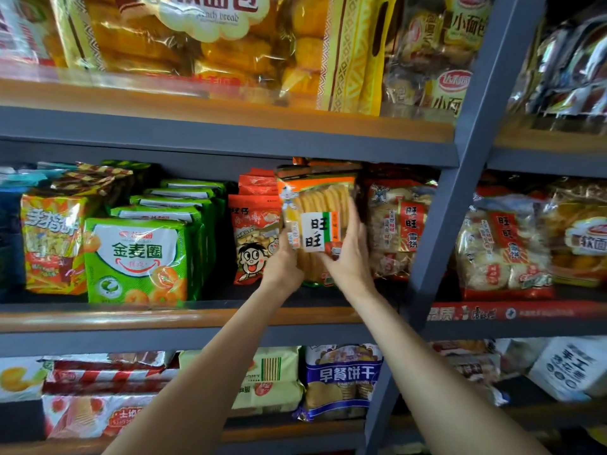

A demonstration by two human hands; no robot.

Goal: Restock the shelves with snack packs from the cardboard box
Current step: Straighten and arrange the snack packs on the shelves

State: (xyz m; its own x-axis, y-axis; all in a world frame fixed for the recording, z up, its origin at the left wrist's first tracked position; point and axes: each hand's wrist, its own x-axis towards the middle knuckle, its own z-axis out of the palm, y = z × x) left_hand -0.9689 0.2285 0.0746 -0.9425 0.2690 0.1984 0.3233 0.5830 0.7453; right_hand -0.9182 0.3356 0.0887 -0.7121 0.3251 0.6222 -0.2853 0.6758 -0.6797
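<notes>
An orange rice-cracker pack (pixel 317 205) with a white label stands upright on the middle shelf (pixel 184 318), between red snack bags (pixel 254 231) and clear rice-cake packs (pixel 399 224). My left hand (pixel 281 264) grips its lower left edge. My right hand (pixel 351 254) holds its right side, fingers reaching up along the pack. More packs of the same kind stand behind it. The cardboard box is out of view.
Green ring-snack packs (pixel 138 261) and yellow-orange bags (pixel 52 244) fill the shelf's left part. Bread bags (pixel 210 37) sit on the shelf above, biscuit packs (pixel 341 382) below. A grey upright post (pixel 450 208) divides this bay from the right one.
</notes>
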